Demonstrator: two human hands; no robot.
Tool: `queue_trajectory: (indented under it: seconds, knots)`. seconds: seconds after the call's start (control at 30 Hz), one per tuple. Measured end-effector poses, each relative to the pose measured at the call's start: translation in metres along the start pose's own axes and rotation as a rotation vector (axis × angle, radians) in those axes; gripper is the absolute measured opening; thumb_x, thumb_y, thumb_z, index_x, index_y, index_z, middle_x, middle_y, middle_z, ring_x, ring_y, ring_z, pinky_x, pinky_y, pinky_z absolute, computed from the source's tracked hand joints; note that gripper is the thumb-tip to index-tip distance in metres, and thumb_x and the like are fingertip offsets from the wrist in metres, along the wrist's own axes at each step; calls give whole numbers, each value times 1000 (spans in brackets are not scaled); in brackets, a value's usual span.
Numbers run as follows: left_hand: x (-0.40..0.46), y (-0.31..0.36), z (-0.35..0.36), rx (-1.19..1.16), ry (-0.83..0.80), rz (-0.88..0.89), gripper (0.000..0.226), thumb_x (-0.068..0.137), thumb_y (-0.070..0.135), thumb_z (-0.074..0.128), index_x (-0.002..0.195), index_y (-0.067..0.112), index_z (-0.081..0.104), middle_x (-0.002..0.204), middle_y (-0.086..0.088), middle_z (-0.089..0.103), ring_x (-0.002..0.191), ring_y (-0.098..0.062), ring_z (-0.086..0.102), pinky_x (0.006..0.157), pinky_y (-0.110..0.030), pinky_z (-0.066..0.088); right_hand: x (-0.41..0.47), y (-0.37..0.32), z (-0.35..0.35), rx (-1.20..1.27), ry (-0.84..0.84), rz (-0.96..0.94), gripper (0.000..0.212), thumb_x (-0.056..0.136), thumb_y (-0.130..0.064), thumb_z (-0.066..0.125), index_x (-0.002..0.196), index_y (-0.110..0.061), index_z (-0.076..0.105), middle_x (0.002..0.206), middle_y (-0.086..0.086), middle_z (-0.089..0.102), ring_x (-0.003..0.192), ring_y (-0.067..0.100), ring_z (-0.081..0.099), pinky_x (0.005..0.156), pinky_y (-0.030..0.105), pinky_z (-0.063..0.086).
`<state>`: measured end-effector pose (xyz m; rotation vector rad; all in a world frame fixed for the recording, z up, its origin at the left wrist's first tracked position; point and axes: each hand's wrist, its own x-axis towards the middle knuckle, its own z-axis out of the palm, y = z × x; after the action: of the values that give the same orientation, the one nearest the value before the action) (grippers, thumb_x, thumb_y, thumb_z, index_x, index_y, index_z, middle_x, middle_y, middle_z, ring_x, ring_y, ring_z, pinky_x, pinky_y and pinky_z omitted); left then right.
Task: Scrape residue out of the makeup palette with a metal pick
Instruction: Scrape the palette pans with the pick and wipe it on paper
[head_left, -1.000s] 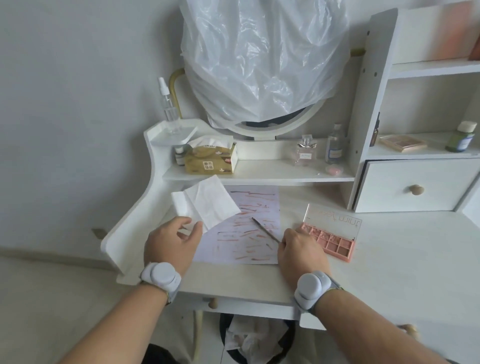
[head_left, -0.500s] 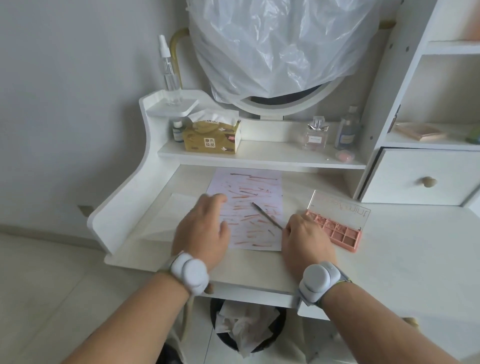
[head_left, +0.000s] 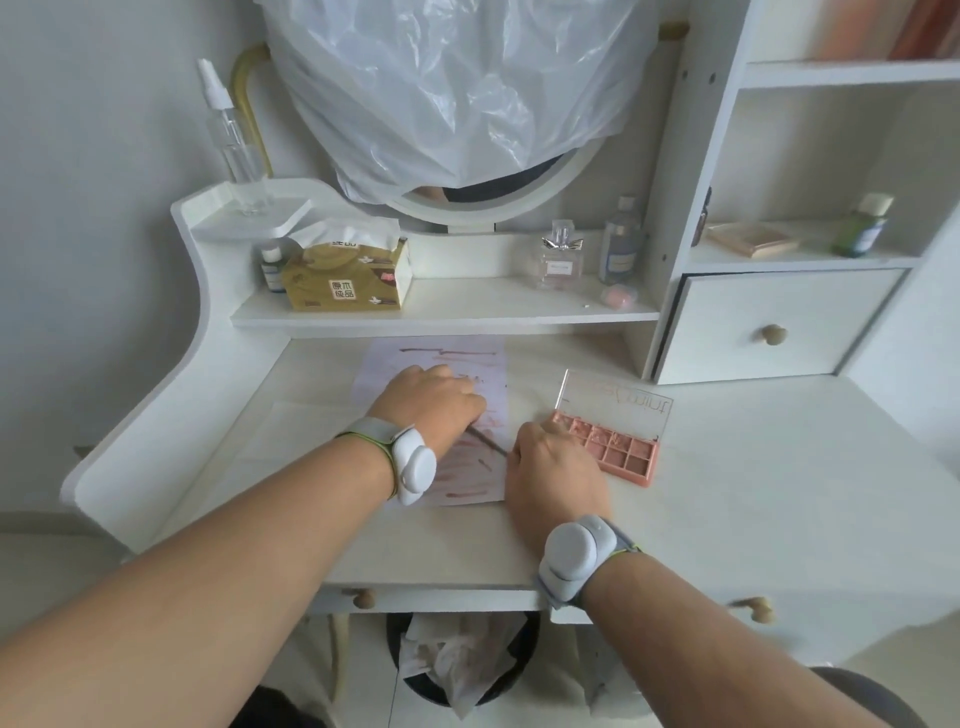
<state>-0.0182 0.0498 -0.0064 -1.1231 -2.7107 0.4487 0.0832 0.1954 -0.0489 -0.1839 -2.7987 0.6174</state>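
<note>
From the head camera: the makeup palette (head_left: 613, 444) lies open on the white surface (head_left: 779, 493), right of centre, its clear lid (head_left: 615, 402) tipped back and its pink pans looking patchy and scraped. The metal pick (head_left: 485, 441), thin and dark, lies slantwise on the stained paper (head_left: 483, 374) (streaked all over with reddish-brown smears), just left of the palette. The left hand (head_left: 434, 402) rests on that paper with fingers bent down over the pick's far end; whether its grip actually closes on the pick, I cannot tell. The right hand (head_left: 553, 480) sits palm-down beside the pick's near tip, fingers reaching to the palette's left edge; its grip is hidden too. Both wrists carry a white band.
</note>
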Motion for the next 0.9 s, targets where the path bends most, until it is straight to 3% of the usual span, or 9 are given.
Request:
queue_trajectory:
  seconds: [0.13,0.27,0.37,0.53,0.6,0.67,0.7,0.8,0.9]
  knots:
    - [-10,-7,13,51,204,12,18,80,9,60,88,24,55,90,4,55,91,-25,51,71,-37,37,-1,2,-3,175,44,-22,18,97,-26,58,103,-11,66,104,8,63,90,32,61,73,40,51]
    - [-20,-1,9,16,372,-127,19,81,10,63,89,25,53,90,6,55,89,-24,52,71,-37,39,-5,6,-12,452,235,6,35,91,-34,70,122,-18,63,93,-9,50,83,13,49,74,25,37]
    - [-26,13,6,-46,425,-234,20,84,12,66,91,26,53,91,7,55,87,-24,52,70,-36,39,-10,4,-17,659,348,30,50,84,-36,76,128,-25,55,82,-13,43,74,9,45,70,19,40]
    - [-20,51,-2,-139,494,-305,22,83,11,69,91,24,54,89,3,57,82,-26,53,66,-37,40,-7,13,-32,955,392,157,59,83,-18,83,129,-33,49,81,-6,43,62,17,51,70,18,49]
    - [-18,57,-5,-141,508,-329,21,83,12,68,92,25,55,90,3,58,84,-26,53,68,-37,40,-8,17,-35,1017,429,199,65,79,-26,83,127,-49,45,85,-15,45,62,22,58,88,33,58]
    - [-16,57,-4,-167,508,-382,22,83,11,69,93,24,55,93,3,58,86,-27,52,69,-37,39,-9,23,-34,999,428,222,66,73,-43,78,118,-69,37,88,-26,47,60,15,57,97,59,53]
    - [-18,56,-3,-193,516,-406,20,85,11,68,93,24,55,94,2,58,86,-27,52,69,-37,38,-10,23,-33,992,415,226,65,72,-47,76,116,-72,36,88,-29,47,61,13,57,99,62,50]
    - [-17,71,-11,-266,594,-313,5,91,20,59,92,24,56,94,5,58,86,-25,50,70,-38,37,-10,28,-35,1020,335,214,52,80,-48,77,127,-39,56,76,-16,59,63,15,63,86,46,55]
    - [-11,102,-22,-279,629,-173,3,90,21,54,92,22,57,92,5,58,85,-26,51,71,-40,38,-8,31,-37,1180,192,219,21,101,-25,65,102,-4,68,59,-1,60,48,15,54,57,33,45]
